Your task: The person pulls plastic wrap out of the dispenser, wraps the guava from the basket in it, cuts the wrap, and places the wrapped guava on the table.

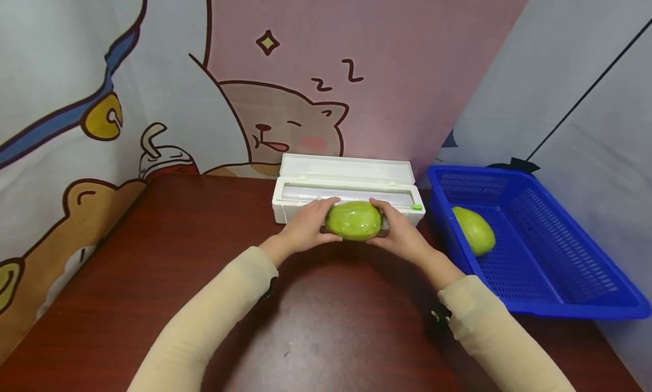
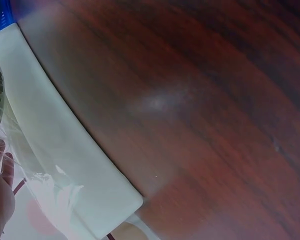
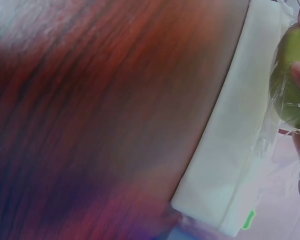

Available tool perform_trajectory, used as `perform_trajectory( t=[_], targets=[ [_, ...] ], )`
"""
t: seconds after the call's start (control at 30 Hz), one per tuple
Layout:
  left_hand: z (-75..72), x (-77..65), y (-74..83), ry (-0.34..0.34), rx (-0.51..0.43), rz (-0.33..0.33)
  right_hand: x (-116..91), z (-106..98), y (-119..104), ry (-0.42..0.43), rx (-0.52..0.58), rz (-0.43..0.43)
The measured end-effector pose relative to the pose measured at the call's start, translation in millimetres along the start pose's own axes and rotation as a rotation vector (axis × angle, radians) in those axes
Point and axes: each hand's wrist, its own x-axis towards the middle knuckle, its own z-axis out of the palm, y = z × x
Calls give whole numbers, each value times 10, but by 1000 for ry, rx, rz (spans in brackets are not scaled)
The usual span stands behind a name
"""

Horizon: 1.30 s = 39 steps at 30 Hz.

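Between my two hands is a glossy green mango (image 1: 354,220) with clear cling film (image 3: 264,137) around it. My left hand (image 1: 308,225) grips its left end, fingers at the top and thumb below. At the other end my right hand (image 1: 399,233) grips it the same way. The fruit is held in front of a white cling film dispenser (image 1: 348,184), whose lid stands raised. Film also stretches beside the dispenser in the left wrist view. There, only part of the left hand (image 2: 0,195) shows. A green slider (image 1: 416,207) sits at the dispenser's right end.
To the right stands a blue plastic basket (image 1: 540,308) with another green mango (image 1: 475,231) inside, near its left wall. Everything rests on a dark reddish-brown wooden table (image 1: 316,335). Behind it hangs a cartoon-printed cloth (image 1: 407,69).
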Motion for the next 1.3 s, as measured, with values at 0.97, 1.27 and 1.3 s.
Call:
perform_trajectory(
  t=[0.97,1.27,1.3],
  targets=[
    [-45,2,43,-9,53,-16,-24,-3,-42,1,-30,71],
    [-46,-22,57,-34,15,6,-22,-2,-62,-20,-36,89],
    [-50,-25,58,-43,10,-4,-21,-2,-62,-19,-38,91]
  ],
)
